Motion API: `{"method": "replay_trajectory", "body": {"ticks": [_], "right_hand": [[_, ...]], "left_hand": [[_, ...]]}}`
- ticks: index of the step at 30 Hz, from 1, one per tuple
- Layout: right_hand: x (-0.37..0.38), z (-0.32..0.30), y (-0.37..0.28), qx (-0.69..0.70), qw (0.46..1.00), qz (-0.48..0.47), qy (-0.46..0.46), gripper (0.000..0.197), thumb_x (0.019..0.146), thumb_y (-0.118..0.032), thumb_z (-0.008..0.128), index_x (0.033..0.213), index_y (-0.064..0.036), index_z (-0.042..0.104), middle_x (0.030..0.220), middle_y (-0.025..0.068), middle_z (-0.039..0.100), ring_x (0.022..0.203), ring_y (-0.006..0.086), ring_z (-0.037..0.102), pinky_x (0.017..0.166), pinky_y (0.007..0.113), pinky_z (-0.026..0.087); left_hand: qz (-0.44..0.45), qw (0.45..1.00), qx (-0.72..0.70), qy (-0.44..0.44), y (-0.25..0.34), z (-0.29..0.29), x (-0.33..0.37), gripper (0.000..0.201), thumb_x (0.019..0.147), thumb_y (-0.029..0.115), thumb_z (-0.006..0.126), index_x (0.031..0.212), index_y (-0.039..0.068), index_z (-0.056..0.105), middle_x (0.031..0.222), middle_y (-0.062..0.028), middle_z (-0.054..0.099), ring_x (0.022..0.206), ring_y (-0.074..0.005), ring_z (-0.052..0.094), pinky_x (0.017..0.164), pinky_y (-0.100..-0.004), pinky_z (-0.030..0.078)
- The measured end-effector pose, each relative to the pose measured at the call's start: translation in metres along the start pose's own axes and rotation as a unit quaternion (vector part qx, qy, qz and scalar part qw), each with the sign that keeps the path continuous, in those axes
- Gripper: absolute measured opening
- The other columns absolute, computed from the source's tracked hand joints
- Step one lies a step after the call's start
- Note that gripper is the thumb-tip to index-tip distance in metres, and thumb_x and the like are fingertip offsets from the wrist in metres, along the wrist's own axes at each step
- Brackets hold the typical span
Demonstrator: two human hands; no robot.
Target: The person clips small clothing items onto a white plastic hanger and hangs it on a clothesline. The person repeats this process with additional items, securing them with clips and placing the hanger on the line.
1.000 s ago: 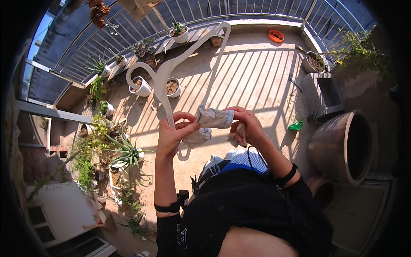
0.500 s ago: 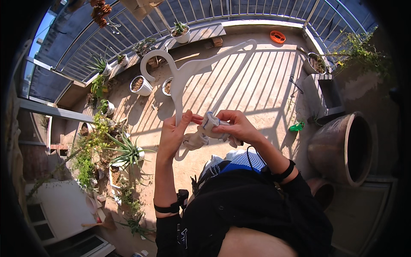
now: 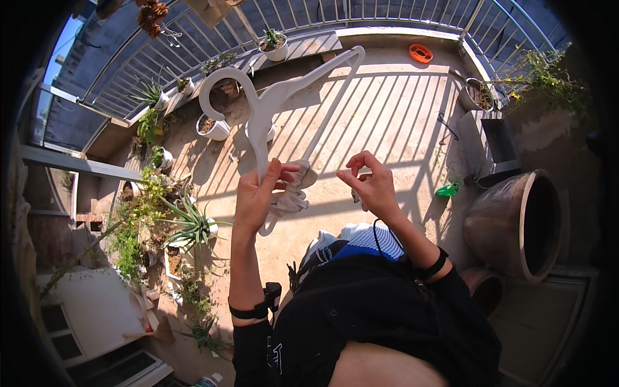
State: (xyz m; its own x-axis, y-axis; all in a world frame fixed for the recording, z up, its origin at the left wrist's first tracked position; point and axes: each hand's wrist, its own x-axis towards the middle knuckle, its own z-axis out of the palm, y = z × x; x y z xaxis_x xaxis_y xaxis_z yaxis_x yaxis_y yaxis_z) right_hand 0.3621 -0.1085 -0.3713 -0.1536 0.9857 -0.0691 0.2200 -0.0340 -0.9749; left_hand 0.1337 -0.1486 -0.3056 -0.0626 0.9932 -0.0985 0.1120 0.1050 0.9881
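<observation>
A white clothes hanger [image 3: 261, 116] is tilted up in front of me, its hook to the left and one shoulder reaching far right. My left hand [image 3: 256, 197] is closed round its near part, thumb up. Bunched pale cloth with a dark edge line [image 3: 291, 193] hangs on the hanger bar against my left fingertips; its kind is unclear. To the right, apart from the hanger, my right hand [image 3: 374, 187] is raised with thumb and forefinger brought together. A small greyish bit shows beneath its fingers, mostly hidden by them.
Potted plants, such as an aloe [image 3: 191, 222], line the left side. White pots [image 3: 216, 129] stand beyond the hanger. On the right are a big brown jar [image 3: 496, 222], a grey block [image 3: 490, 145] and a green object [image 3: 447, 189]. An orange ring-shaped item [image 3: 421, 53] lies near the far railing.
My right hand has let go of the bunched cloth and moved right, away from it. The hanger has shifted slightly left, and the cloth stays by my left hand.
</observation>
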Motion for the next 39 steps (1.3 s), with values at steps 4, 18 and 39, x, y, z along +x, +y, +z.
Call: {"method": "replay_trajectory", "body": {"ticks": [4, 18, 39], "right_hand": [[-0.015, 0.02, -0.012, -0.011, 0.979, -0.17, -0.113, 0.013, 0.087, -0.015, 0.074, 0.092, -0.0022, 0.073, 0.063, 0.003, 0.063, 0.056, 0.0046, 0.052, 0.05, 0.024, 0.041], [-0.009, 0.033, -0.008, -0.019, 0.985, -0.075, -0.155, 0.01, 0.082, -0.017, 0.075, 0.087, -0.0092, 0.075, 0.054, 0.0043, 0.058, 0.048, 0.0093, 0.054, 0.047, 0.027, 0.041], [0.03, 0.015, -0.023, 0.053, 0.995, -0.078, -0.035, 0.018, 0.087, -0.017, 0.072, 0.084, 0.0, 0.072, 0.053, 0.002, 0.059, 0.043, 0.0044, 0.049, 0.039, 0.024, 0.036]], "left_hand": [[-0.008, 1.0, 0.009, -0.006, 0.0, 0.001, 0.004, 0.051, 0.102, 0.043, 0.049, 0.099, -0.003, 0.071, 0.092, -0.0092, 0.07, 0.084, -0.0131, 0.065, 0.075, -0.0291, 0.054], [-0.01, 1.0, -0.001, -0.002, -0.008, -0.001, 0.002, 0.049, 0.102, 0.044, 0.049, 0.099, 0.0, 0.071, 0.09, -0.0074, 0.07, 0.085, -0.014, 0.066, 0.074, -0.0299, 0.054], [0.014, 0.999, 0.021, -0.041, -0.002, 0.001, 0.004, 0.046, 0.103, 0.042, 0.048, 0.109, 0.001, 0.066, 0.103, -0.0074, 0.07, 0.096, -0.0143, 0.065, 0.081, -0.0311, 0.054]]}}
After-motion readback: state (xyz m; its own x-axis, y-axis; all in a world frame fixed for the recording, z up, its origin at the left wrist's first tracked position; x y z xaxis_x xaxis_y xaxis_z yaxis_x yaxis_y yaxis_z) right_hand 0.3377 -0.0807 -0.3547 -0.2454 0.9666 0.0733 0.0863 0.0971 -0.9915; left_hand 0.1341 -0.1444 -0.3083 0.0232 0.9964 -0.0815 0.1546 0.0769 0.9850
